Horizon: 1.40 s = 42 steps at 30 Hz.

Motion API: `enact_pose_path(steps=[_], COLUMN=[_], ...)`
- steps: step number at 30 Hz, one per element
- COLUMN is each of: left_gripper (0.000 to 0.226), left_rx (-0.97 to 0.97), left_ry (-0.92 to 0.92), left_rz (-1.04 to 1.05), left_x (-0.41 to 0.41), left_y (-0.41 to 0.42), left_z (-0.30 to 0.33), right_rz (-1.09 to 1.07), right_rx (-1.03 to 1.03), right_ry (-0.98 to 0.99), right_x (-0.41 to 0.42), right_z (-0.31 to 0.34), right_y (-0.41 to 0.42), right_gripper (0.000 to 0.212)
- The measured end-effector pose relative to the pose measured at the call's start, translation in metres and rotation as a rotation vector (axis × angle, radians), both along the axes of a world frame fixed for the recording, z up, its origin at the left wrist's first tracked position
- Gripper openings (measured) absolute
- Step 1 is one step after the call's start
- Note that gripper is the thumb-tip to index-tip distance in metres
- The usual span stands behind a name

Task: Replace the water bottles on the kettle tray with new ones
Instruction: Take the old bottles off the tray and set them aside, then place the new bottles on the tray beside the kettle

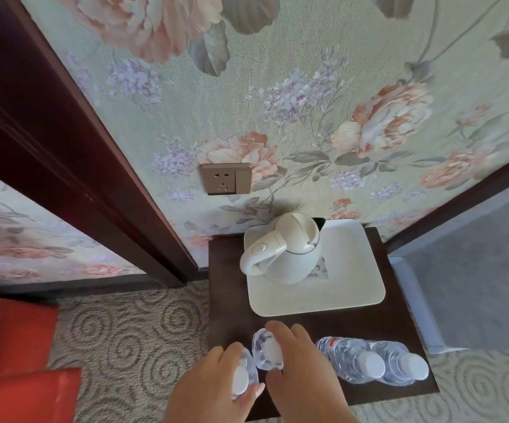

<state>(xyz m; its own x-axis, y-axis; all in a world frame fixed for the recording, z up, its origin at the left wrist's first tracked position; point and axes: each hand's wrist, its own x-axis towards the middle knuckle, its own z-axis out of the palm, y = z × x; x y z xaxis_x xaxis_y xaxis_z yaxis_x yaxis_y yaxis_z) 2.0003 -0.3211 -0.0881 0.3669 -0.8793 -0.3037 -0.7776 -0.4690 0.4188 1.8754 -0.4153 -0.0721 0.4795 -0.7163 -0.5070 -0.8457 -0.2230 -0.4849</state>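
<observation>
Left hand (216,383) fingers closed around one bottle (242,377), right hand (296,358) fingers gripping a second bottle (267,352); four bottles on table (232,270), one kettle (283,254), one tray (354,288).

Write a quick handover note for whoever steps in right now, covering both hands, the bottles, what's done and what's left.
Left hand: grip around one water bottle at the table's front edge.
Right hand: on the neighbouring bottle.
Two more bottles stand to the right.
Tray holds only the white kettle.
Done: no bottles on tray. Left: set new bottles on it; which pair is new, I cannot tell.
</observation>
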Motion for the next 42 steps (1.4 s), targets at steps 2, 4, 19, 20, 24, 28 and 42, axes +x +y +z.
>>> enact_pose_path(steps=[2, 4, 19, 20, 24, 28, 42], left_gripper=[0.073, 0.093, 0.049, 0.053, 0.062, 0.052, 0.016], left_rx=[0.069, 0.127, -0.047, 0.006, 0.175, 0.17, -0.103], left_ry=[0.067, 0.154, -0.137, -0.162, -0.172, -0.165, -0.065], left_rz=[-0.01, -0.019, -0.496, -0.483, -0.404, -0.365, -0.182], left_x=[0.002, 0.006, -0.117, -0.129, -0.16, -0.167, -0.12], left_y=[-0.005, -0.006, -0.114, -0.119, -0.123, -0.124, -0.218], left_z=[0.003, 0.013, 0.08, 0.071, 0.03, 0.013, 0.071], right_rz=[-0.016, -0.038, -0.017, 0.018, 0.014, 0.069, -0.204], right_rx=[0.025, 0.046, -0.148, -0.158, -0.203, -0.26, -0.314], right_ry=[0.015, 0.027, 0.302, 0.324, 0.3, 0.258, -0.055], right_x=[0.001, 0.001, -0.173, -0.174, -0.171, -0.169, -0.14], right_z=[0.0, 0.009, 0.034, 0.029, 0.015, 0.002, 0.052], right_y=[-0.006, -0.011, -0.097, -0.096, -0.092, -0.084, -0.203], right_gripper=[0.068, 0.077, 0.064, 0.068, 0.052, 0.038, 0.026])
